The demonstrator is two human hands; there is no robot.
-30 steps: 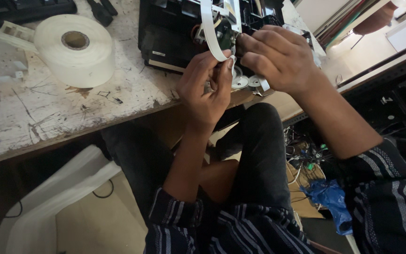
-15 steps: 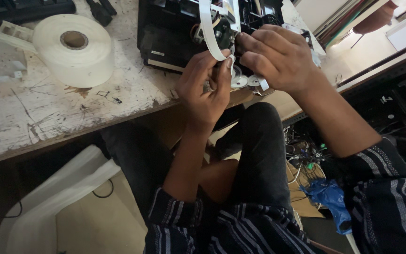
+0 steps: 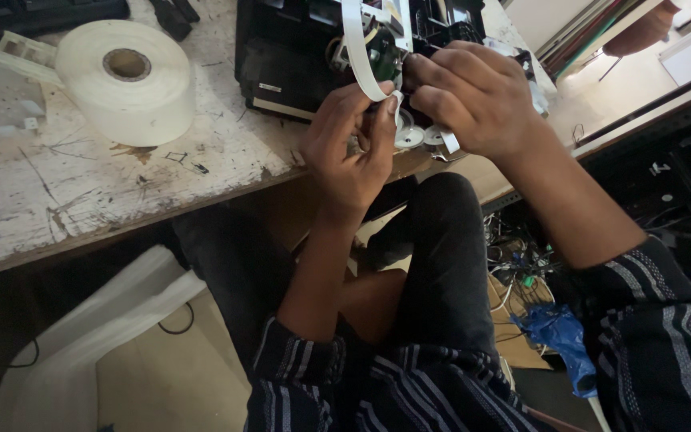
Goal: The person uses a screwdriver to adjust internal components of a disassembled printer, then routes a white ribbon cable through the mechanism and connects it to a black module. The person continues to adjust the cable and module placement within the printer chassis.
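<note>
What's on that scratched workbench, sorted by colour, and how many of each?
White: 3 — tape roll, flat ribbon cable pinched by the left hand, small plastic frame.
Black: 2 — opened machine that the right hand reaches into, keyboard at the far edge.
Total: 5

- One head-worn view looks steeply down from above the person's own lap.
- It faces the worn table [image 3: 121, 184] edge ahead, near enough that both forearms fill the middle.
- Nothing is shared with another view.
</note>
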